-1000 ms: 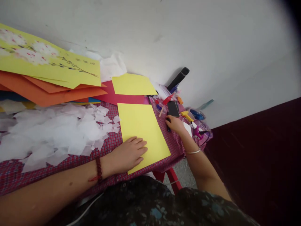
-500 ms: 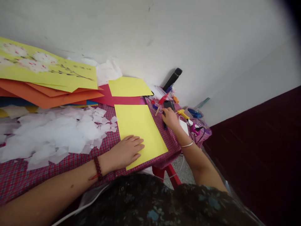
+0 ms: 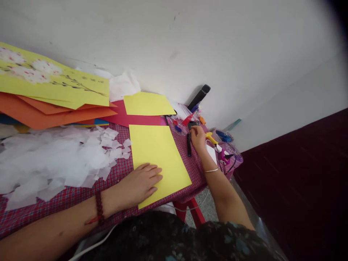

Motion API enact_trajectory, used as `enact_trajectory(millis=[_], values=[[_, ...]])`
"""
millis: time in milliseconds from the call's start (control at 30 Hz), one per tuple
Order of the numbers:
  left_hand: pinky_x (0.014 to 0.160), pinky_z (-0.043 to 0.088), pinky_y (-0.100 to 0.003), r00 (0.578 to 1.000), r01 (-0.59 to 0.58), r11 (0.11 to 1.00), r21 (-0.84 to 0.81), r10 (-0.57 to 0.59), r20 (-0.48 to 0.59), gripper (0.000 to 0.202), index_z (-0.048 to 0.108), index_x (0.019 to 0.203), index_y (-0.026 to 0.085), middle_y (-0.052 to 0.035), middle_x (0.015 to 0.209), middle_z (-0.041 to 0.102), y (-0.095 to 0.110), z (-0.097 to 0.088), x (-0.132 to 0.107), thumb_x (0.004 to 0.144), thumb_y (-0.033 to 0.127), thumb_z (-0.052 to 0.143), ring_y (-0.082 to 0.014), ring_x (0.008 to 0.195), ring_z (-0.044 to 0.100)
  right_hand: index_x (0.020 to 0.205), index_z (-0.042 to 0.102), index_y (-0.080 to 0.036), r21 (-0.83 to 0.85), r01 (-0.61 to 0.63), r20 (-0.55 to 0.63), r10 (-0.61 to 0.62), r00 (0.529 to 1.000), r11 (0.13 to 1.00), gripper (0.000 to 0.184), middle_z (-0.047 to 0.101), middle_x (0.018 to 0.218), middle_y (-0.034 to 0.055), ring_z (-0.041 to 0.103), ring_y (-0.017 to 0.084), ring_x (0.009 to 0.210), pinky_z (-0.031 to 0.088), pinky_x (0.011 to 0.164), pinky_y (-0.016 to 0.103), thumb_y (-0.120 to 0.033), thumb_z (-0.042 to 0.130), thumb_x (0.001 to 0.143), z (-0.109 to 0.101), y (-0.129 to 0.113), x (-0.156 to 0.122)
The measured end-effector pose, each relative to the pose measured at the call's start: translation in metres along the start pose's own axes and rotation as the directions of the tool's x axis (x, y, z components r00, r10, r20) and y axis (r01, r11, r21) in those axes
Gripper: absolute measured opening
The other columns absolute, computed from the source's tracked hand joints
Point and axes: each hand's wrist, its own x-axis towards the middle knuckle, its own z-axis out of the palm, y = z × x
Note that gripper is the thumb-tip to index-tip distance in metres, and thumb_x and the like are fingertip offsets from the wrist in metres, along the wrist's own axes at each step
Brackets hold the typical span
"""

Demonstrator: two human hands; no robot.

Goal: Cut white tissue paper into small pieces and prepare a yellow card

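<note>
A sheet of yellow paper [image 3: 160,148] lies on the checked tablecloth in front of me. My left hand [image 3: 144,181] rests flat on its lower left part, fingers stretched out. At the right end of the table, my right hand [image 3: 198,137] is closed, with fingertips bent together over the edge of a black phone [image 3: 192,124]. What its fingers hold, if anything, is too small to tell. Just left of that hand lies a black marker [image 3: 189,145]. Beside its right side is a yellow glue gun [image 3: 211,138].
Many white tissue pieces [image 3: 65,156] cover the cloth at left. Behind them are stacked orange sheets [image 3: 40,112] and a yellow flower picture [image 3: 76,87]. Another yellow sheet [image 3: 148,104] lies on red paper [image 3: 144,120]. A black cylinder [image 3: 199,96] leans by the wall.
My right hand has shifted off the black marker, which now shows fully. The small wooden stick beside it is no longer visible. My left hand stays on the yellow paper; the view has shifted slightly.
</note>
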Motion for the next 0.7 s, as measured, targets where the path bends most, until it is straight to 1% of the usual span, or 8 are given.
enact_trajectory(millis=[100, 200, 333, 433, 500, 567, 633, 700], values=[[0.115, 0.035, -0.044, 1.0, 0.014, 1.0, -0.012, -0.014, -0.007, 0.033, 0.061, 0.126, 0.021, -0.0068, 0.14, 0.06, -0.001, 0.001, 0.0, 0.093, 0.023, 0.059, -0.0259, 0.132, 0.052, 0.094, 0.056, -0.021, 0.205, -0.083, -0.149, 0.115, 0.982, 0.975, 0.015, 0.068, 0.096, 0.0079, 0.068, 0.021, 0.091, 0.054, 0.09, 0.04, -0.03, 0.045, 0.089, -0.004, 0.012, 0.005], [0.115, 0.035, -0.045, 1.0, 0.029, 0.999, -0.021, -0.029, -0.01, 0.033, 0.061, 0.125, 0.022, -0.0057, 0.14, 0.06, -0.001, 0.002, 0.001, 0.093, 0.022, 0.058, -0.0255, 0.133, 0.051, 0.087, 0.048, -0.025, 0.404, -0.136, -0.222, 0.241, 0.945, 0.905, 0.012, 0.067, 0.092, 0.0039, 0.07, 0.017, 0.085, 0.057, 0.085, 0.036, -0.036, 0.043, 0.089, -0.003, 0.019, 0.011], [0.115, 0.035, -0.045, 1.0, 0.028, 0.999, -0.025, -0.028, -0.006, 0.035, 0.062, 0.127, 0.023, -0.0052, 0.141, 0.06, -0.002, 0.004, 0.0, 0.092, 0.02, 0.057, -0.0253, 0.132, 0.052, 0.078, 0.041, -0.026, 0.599, -0.203, -0.187, 0.382, 0.905, 0.775, 0.022, 0.064, 0.076, -0.0011, 0.071, 0.015, 0.075, 0.061, 0.074, 0.033, -0.045, 0.051, 0.083, 0.006, 0.026, 0.025], [0.116, 0.035, -0.043, 1.0, 0.023, 0.999, -0.022, -0.024, -0.018, 0.036, 0.062, 0.128, 0.023, -0.0047, 0.142, 0.06, -0.002, 0.003, 0.0, 0.093, 0.02, 0.056, -0.0244, 0.132, 0.053, 0.077, 0.042, -0.026, 0.687, -0.243, -0.146, 0.457, 0.878, 0.685, 0.028, 0.062, 0.07, -0.0032, 0.071, 0.015, 0.07, 0.061, 0.068, 0.03, -0.05, 0.056, 0.079, 0.014, 0.029, 0.033], [0.115, 0.036, -0.042, 1.0, 0.023, 1.0, -0.018, -0.024, -0.016, 0.035, 0.062, 0.128, 0.023, -0.0047, 0.141, 0.061, -0.002, 0.003, 0.0, 0.094, 0.021, 0.055, -0.0237, 0.131, 0.054, 0.079, 0.044, -0.026, 0.722, -0.27, -0.122, 0.501, 0.857, 0.637, 0.026, 0.062, 0.069, -0.0039, 0.07, 0.014, 0.067, 0.061, 0.066, 0.029, -0.048, 0.056, 0.079, 0.018, 0.031, 0.032], [0.115, 0.036, -0.042, 1.0, 0.019, 1.0, -0.012, -0.019, -0.011, 0.034, 0.063, 0.127, 0.023, -0.0048, 0.14, 0.062, -0.003, 0.003, 0.0, 0.094, 0.022, 0.055, -0.0236, 0.13, 0.054, 0.082, 0.047, -0.025, 0.74, -0.301, -0.096, 0.538, 0.837, 0.602, 0.02, 0.062, 0.069, -0.0044, 0.069, 0.012, 0.065, 0.061, 0.065, 0.027, -0.043, 0.055, 0.079, 0.02, 0.032, 0.028], [0.114, 0.038, -0.042, 1.0, 0.015, 1.0, -0.001, -0.015, -0.018, 0.035, 0.063, 0.128, 0.023, -0.0042, 0.14, 0.062, -0.004, 0.005, -0.001, 0.094, 0.023, 0.055, -0.0237, 0.131, 0.054, 0.084, 0.05, -0.025, 0.74, -0.337, -0.068, 0.563, 0.824, 0.582, 0.015, 0.063, 0.07, -0.0045, 0.068, 0.011, 0.063, 0.06, 0.063, 0.025, -0.038, 0.056, 0.078, 0.02, 0.033, 0.023], [0.114, 0.039, -0.042, 0.999, 0.013, 1.0, 0.018, -0.012, -0.038, 0.035, 0.063, 0.128, 0.025, -0.0026, 0.14, 0.062, -0.005, 0.007, -0.003, 0.094, 0.023, 0.055, -0.0231, 0.131, 0.054, 0.086, 0.053, -0.024, 0.722, -0.376, -0.043, 0.58, 0.813, 0.581, 0.014, 0.064, 0.072, -0.0041, 0.066, 0.01, 0.059, 0.058, 0.056, 0.022, -0.034, 0.057, 0.077, 0.019, 0.034, 0.018]])
